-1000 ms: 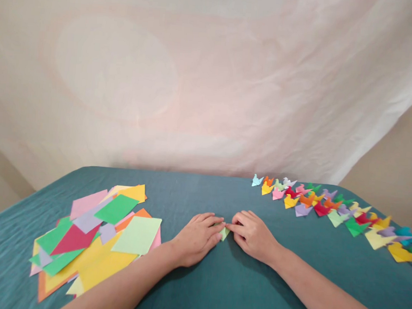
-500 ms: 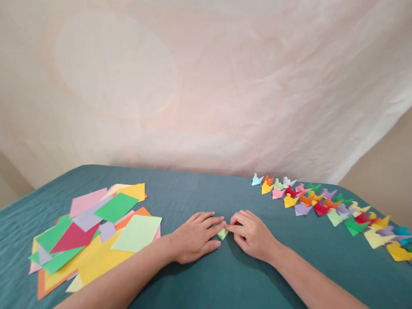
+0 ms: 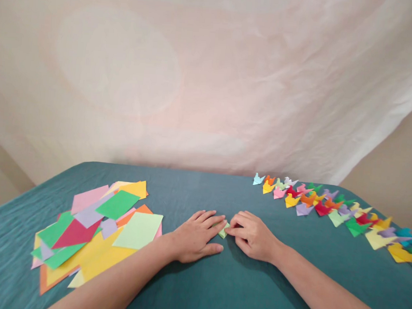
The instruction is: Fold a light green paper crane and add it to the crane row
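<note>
Since a second ago our two hands have hardly shifted: they have drawn slightly closer over the folded green piece [image 3: 223, 231], so less of it shows now than before. Our left hand [image 3: 195, 237] lies palm down on the worktop [image 3: 217, 288], its fingers stretched out almost straight and loosely spread, their tips resting on the left side of the piece without closing round it. Our right hand [image 3: 253, 234] is curled, knuckles up, with the thumb and forefinger pinched on the right side of the same piece. That small pale green piece sits flat on the teal cloth near the middle of the worktop, between the fingertips of both hands; we cannot tell its exact fold. To our left, near the left forearm, lies a loose heap of coloured paper squares [image 3: 93, 231], a pale green sheet uppermost at its right edge. To our right, well apart from the hands, a row of small folded paper figures [image 3: 330, 209] runs along the far right side. Behind hangs a wrinkled pale sheet [image 3: 212, 79].
</note>
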`<action>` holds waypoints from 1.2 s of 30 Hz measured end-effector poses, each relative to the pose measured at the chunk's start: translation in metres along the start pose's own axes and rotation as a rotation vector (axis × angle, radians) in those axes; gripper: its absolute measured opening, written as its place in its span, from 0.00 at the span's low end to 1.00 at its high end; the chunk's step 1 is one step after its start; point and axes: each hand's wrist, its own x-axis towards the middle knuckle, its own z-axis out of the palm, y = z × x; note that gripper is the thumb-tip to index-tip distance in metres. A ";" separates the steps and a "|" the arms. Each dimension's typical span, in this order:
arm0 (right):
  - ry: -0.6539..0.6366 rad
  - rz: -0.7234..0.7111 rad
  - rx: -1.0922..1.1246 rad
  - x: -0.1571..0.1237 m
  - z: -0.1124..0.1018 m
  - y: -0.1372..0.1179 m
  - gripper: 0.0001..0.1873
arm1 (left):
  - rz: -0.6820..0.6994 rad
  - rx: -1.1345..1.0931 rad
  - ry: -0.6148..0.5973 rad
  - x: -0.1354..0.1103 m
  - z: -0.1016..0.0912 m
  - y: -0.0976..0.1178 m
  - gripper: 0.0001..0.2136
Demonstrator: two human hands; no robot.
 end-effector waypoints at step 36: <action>0.110 0.155 -0.094 0.010 0.012 -0.002 0.08 | -0.142 -0.287 0.319 0.016 0.017 0.010 0.23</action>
